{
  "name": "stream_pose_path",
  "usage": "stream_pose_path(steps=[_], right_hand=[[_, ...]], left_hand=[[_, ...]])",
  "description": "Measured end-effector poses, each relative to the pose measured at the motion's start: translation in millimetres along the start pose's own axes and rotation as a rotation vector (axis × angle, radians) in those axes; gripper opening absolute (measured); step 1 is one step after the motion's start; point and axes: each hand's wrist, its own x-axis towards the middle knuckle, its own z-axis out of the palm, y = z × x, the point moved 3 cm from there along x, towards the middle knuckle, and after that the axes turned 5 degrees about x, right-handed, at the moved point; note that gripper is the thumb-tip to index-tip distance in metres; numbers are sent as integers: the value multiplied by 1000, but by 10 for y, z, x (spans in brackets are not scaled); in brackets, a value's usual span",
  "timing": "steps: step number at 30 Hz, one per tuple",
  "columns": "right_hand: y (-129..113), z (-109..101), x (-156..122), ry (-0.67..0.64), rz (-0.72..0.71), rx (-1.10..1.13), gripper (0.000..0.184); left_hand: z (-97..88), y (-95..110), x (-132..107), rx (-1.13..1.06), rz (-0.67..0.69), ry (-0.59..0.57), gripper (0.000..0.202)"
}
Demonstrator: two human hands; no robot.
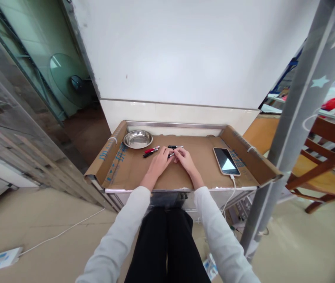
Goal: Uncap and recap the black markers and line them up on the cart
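Between my two hands, over the middle of the cardboard-lined table (182,177), is a small pen (171,155) or pen part. My left hand (160,160) closes on its left end. The fingers of my right hand (183,157) pinch at its other end. Just beyond the fingertips lies a black pen (175,147) with a clear end. To the left of my left hand, a red pen (150,150) and a black pen (151,153) lie side by side. My fingers partly hide the held piece.
A round steel dish (138,139) stands at the table's back left. On the right lies a smartphone (226,161) with a white cable (233,181) running over the front edge. Raised cardboard flaps border both sides. A grey post (291,118) and a wooden chair (326,157) stand to the right.
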Motion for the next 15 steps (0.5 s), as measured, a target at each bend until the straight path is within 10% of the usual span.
stream_pose_path(steps=[8, 15], right_hand=[[114, -133, 72, 267, 98, 315, 31], [107, -157, 39, 269, 163, 401, 18]], left_hand=[[-29, -216, 49, -13, -160, 322, 31], [87, -232, 71, -194, -66, 108, 36]])
